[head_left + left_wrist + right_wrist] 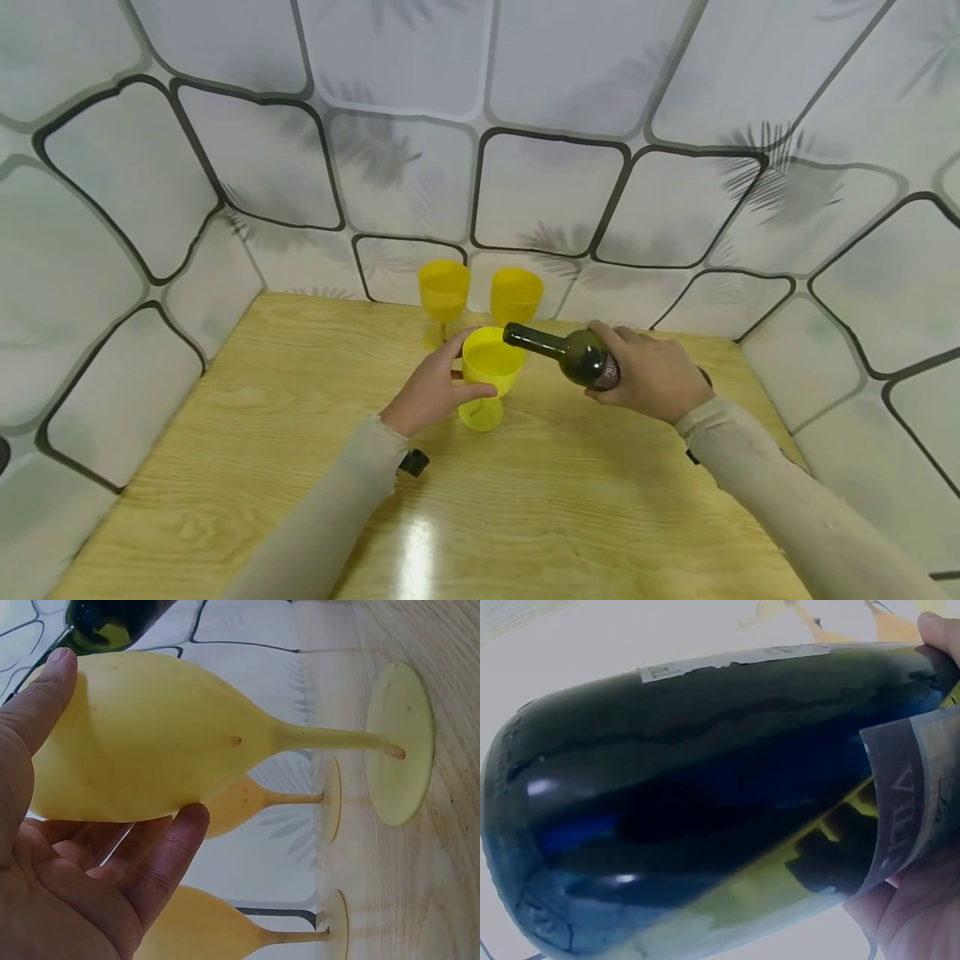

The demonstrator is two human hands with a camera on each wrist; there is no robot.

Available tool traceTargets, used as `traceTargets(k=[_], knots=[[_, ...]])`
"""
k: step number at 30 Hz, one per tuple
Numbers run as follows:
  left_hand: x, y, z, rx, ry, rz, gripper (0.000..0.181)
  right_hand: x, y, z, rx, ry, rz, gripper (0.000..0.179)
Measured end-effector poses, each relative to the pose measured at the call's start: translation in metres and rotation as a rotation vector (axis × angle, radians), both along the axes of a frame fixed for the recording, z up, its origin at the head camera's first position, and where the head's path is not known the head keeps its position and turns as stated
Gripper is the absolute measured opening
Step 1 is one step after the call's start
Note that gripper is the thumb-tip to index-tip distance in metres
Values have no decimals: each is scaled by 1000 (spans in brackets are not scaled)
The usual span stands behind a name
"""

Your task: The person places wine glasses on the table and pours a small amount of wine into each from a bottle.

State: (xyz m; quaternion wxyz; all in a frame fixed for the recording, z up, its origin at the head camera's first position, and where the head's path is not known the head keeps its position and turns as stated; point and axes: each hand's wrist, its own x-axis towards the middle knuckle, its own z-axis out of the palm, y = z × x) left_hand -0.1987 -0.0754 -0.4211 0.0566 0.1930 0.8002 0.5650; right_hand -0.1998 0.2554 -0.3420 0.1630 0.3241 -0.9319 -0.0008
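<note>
My left hand (429,390) grips a yellow plastic goblet (491,367) by its bowl, thumb on the near side and fingers round the far side. The goblet's round foot (401,742) is at the tabletop in the left wrist view. My right hand (651,373) holds a dark green glass wine bottle (581,357) round its body. The bottle lies tilted nearly level, its mouth right at the goblet's right rim. In the right wrist view the bottle's base end and part of its label (907,795) show, with a slanting edge between dark and lighter green.
Two more yellow goblets stand behind, one at the left (444,287) and one at the right (517,293), close to the back wall. The light wooden table (525,508) meets patterned walls (405,175) at the back and both sides.
</note>
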Motion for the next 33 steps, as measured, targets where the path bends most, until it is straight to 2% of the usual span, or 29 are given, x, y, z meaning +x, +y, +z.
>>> traceTargets(k=[12, 21, 33], knots=[[0, 0, 0, -5, -1, 12, 88, -1, -1, 6, 55, 51, 34, 93], [0, 0, 0, 12, -29, 21, 90, -1, -4, 15, 89, 14, 38, 87], [0, 0, -1, 6, -4, 18, 87, -1, -6, 19, 131, 32, 40, 81]])
